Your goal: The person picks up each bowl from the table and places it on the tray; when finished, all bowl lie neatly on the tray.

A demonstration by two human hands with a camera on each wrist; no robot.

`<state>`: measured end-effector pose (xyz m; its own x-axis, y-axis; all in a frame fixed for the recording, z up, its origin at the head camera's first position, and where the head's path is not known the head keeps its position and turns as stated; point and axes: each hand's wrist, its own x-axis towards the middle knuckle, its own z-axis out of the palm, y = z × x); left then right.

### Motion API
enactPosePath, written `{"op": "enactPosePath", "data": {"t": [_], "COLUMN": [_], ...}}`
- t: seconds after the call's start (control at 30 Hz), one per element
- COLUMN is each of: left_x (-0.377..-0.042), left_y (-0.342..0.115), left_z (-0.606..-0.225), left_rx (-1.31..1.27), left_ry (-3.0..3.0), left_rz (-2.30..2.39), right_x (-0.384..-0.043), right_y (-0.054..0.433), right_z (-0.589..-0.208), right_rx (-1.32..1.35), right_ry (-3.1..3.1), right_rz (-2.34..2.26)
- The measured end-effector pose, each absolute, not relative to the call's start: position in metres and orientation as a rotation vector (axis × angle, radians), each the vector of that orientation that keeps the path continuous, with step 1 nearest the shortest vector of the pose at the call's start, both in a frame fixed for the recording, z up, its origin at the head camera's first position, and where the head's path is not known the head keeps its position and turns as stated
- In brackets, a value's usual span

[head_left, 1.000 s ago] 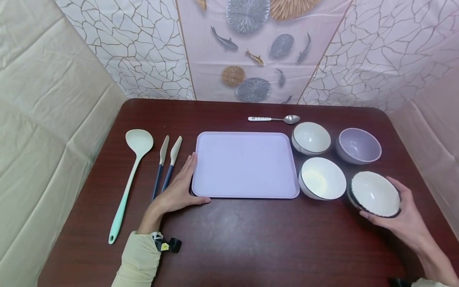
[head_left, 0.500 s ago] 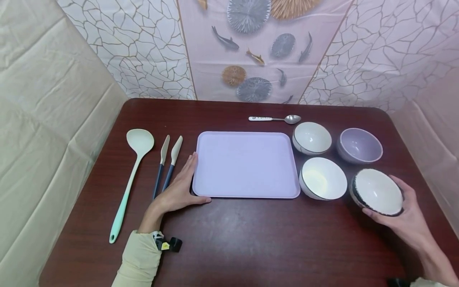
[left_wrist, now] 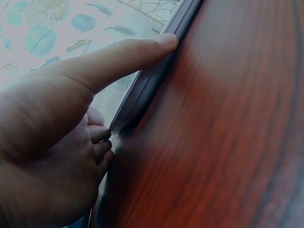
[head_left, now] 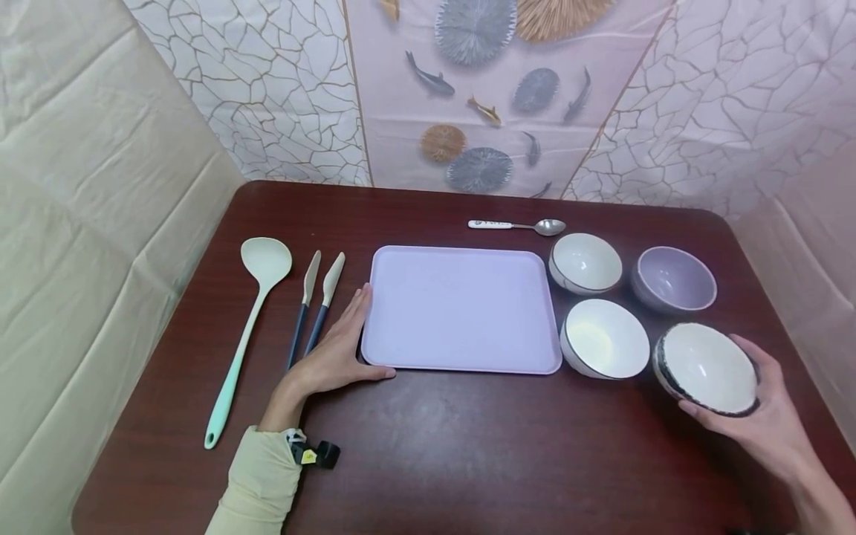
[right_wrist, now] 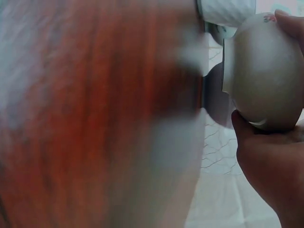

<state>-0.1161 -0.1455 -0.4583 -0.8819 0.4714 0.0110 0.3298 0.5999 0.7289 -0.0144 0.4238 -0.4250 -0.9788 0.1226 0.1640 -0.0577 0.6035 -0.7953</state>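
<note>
My right hand (head_left: 769, 405) grips a white bowl with a dark speckled rim (head_left: 707, 365), thumb at its near side and fingers round its right side. In the right wrist view, the foot of this bowl (right_wrist: 266, 76) is off the table, and the bowl is slightly tilted in the head view. My left hand (head_left: 332, 349) rests against the near left corner of a lilac tray (head_left: 461, 308). Its fingers lie along the left side. In the left wrist view, the straight thumb (left_wrist: 128, 59) touches the tray's front rim (left_wrist: 149, 83).
Two white bowls, the nearer (head_left: 605, 339) and the farther (head_left: 585, 263), and a purple bowl (head_left: 674, 279) stand right of the tray. A spoon (head_left: 518, 226) lies behind it. Two blue-handled knives (head_left: 321, 312) and a mint-handled ladle (head_left: 250, 319) lie on the left.
The held bowl has shifted slightly to the right and tilted a little in my right hand. My left hand stays at the tray's corner. The head view has moved a little.
</note>
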Motion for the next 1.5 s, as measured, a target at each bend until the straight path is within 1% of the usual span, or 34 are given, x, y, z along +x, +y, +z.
{"op": "enactPosePath", "data": {"t": [0.13, 0.5, 0.73, 0.93, 1.13, 1.33, 1.5], "left_x": [-0.116, -0.117, -0.117, -0.118, -0.119, -0.118, -0.117], "left_y": [-0.146, -0.148, -0.15, -0.151, -0.151, -0.151, -0.151], "left_z": [-0.459, -0.459, -0.459, -0.461, -0.462, -0.461, -0.461], "left_rx": [0.654, 0.654, 0.649, 0.669, 0.687, 0.69, 0.685], "left_ry": [2.647, 2.65, 2.656, 2.667, 2.688, 2.702, 2.694], "left_rz": [1.149, 1.173, 1.18, 1.179, 1.167, 1.17, 1.175], "right_x": [-0.013, -0.016, -0.034, -0.056, -0.074, -0.101, -0.127], "right_y": [0.413, 0.364, 0.311, 0.255, 0.186, 0.133, 0.102], "right_z": [-0.411, -0.368, -0.357, -0.356, -0.348, -0.359, -0.374], "right_rx": [0.013, 0.308, 0.52, 0.618, 0.635, 0.464, 0.342], "right_ry": [-2.616, -2.507, -2.643, -2.701, -2.686, -2.617, -2.566], "right_rz": [1.336, 1.679, 1.587, 1.596, 1.669, 1.759, 1.803]}}
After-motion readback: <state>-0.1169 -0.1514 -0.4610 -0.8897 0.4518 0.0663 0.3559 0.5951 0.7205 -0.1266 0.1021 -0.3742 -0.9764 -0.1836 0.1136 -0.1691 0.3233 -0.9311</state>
